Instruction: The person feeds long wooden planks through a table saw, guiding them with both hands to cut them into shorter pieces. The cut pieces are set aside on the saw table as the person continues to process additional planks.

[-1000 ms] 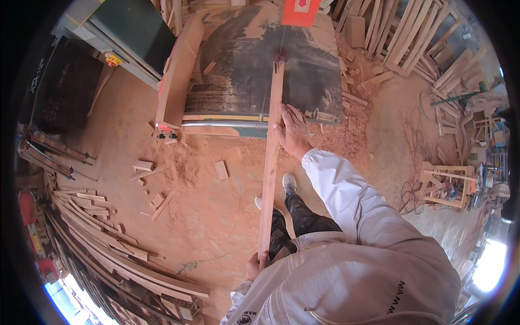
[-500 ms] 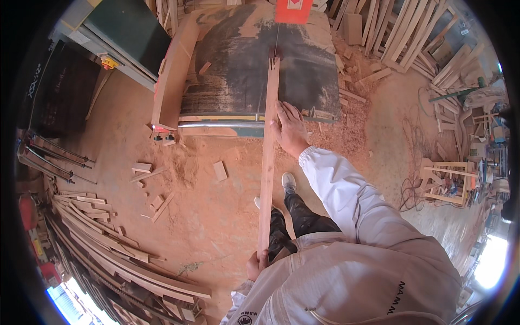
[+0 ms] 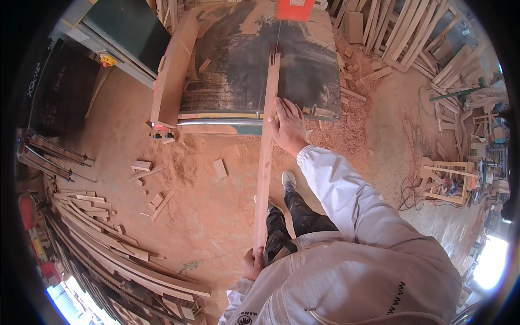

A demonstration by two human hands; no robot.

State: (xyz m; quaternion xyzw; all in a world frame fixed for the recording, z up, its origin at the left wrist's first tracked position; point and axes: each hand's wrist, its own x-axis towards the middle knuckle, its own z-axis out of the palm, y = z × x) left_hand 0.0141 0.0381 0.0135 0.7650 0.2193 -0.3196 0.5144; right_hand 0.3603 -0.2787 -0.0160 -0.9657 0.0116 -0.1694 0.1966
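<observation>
A long, narrow wooden board (image 3: 265, 179) runs from my waist onto the dark, dust-covered saw table (image 3: 233, 76). Slots show in its far end, at the thin upright saw blade (image 3: 279, 33). Close to my body, my left hand (image 3: 251, 264) is closed around the near end of the board; part of that hand is hidden. Over the front edge of the table, my right hand (image 3: 290, 129) lies against the right side of the board. Its fingers are stretched forward and its thumb rests on the wood.
An orange-red guard (image 3: 294, 10) stands above the blade. A wooden fence (image 3: 174, 76) borders the table on the left. Sawdust and offcuts (image 3: 220, 169) litter the floor. Stacked strips (image 3: 108, 246) lie at the lower left, and long planks (image 3: 403, 38) lean at the far right.
The board has slid slightly forward along the table, its near end swinging a little left. My left hand has moved with it; my right hand has shifted slightly forward and left.
</observation>
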